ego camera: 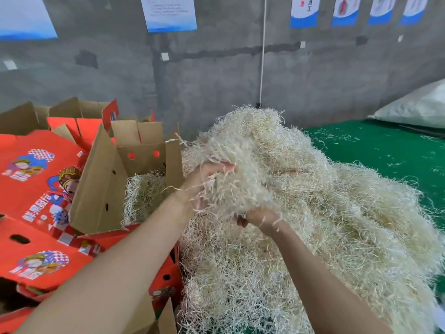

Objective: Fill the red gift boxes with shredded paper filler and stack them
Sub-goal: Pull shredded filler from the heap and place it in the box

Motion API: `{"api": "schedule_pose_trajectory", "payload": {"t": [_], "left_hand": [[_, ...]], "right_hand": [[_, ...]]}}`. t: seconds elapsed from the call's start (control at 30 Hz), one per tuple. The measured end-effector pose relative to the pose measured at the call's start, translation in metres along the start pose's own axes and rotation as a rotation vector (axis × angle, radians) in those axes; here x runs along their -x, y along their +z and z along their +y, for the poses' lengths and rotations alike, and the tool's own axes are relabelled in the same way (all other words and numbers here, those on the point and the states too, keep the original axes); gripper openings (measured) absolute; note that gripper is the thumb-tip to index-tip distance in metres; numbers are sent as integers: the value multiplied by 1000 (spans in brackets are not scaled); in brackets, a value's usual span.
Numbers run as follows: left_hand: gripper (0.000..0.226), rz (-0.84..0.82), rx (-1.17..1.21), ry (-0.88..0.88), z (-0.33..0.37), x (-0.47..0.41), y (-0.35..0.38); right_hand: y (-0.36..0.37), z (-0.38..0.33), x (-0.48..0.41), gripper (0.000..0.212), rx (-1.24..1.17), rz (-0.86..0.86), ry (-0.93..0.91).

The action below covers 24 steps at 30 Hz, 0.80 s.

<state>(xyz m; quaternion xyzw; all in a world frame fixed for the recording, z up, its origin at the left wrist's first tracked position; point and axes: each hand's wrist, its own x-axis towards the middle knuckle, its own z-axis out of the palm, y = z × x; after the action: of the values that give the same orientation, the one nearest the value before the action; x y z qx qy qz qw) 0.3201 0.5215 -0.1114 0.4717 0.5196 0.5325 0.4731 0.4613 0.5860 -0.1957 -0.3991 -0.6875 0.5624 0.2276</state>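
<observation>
Our left hand point(207, 186) and right hand point(261, 219) clutch the shredded paper filler point(237, 182), which we judge light, springy, tangled, best scooped from beneath.

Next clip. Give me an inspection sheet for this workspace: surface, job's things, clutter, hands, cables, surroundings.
Surface: green mat, with loose strands scattered on it.
Job's things: big filler pile in the middle; open box to its left, flaps up, some filler inside; red boxes piled at far left.
Clutter: white sack at far right.
Hands: left hand and right hand both grip a clump of filler over the pile.
Cables: white cord hangs down the wall behind the pile.
Surroundings: grey concrete wall with posters.
</observation>
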Motion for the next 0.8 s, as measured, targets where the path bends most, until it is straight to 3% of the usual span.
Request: {"api": "schedule_pose_trajectory", "payload": {"t": [0.07, 0.1, 0.2, 0.27, 0.33, 0.37, 0.43, 0.57, 0.63, 0.7, 0.8], "left_hand": [[60, -57, -425, -119, -7, -2, 4], [76, -85, -595, -153, -11, -4, 6], [115, -163, -800, -206, -19, -9, 18], [108, -120, -940, -238, -23, -12, 19], [82, 13, -1047, -155, -24, -14, 17], [67, 99, -1014, -69, -22, -15, 18], [42, 233, -719, 53, -10, -14, 19], [28, 428, 5, 83, 31, 0, 8], [16, 419, 255, 94, 49, 9, -5], [4, 358, 358, 129, 61, 20, -21], [8, 266, 274, 159, 64, 46, -42]], "right_hand": [[-7, 12, -2, 29, -16, 127, 10], [-10, 12, -2, 24, 11, 153, 2], [-17, -2, -12, 22, 23, 278, -129], [-17, -16, -13, 21, -30, 350, -224], [-17, -11, -16, 14, 164, 348, -319], [-18, -2, -16, 14, 277, 316, -336], [-23, 20, -19, 9, 409, 236, -227], [-32, 54, -27, 34, 604, 287, -30], [-37, 69, -26, 30, 730, 255, 123], [-39, 72, -26, 19, 743, 217, 191], [-33, 30, -19, 46, 782, 253, 77]]}}
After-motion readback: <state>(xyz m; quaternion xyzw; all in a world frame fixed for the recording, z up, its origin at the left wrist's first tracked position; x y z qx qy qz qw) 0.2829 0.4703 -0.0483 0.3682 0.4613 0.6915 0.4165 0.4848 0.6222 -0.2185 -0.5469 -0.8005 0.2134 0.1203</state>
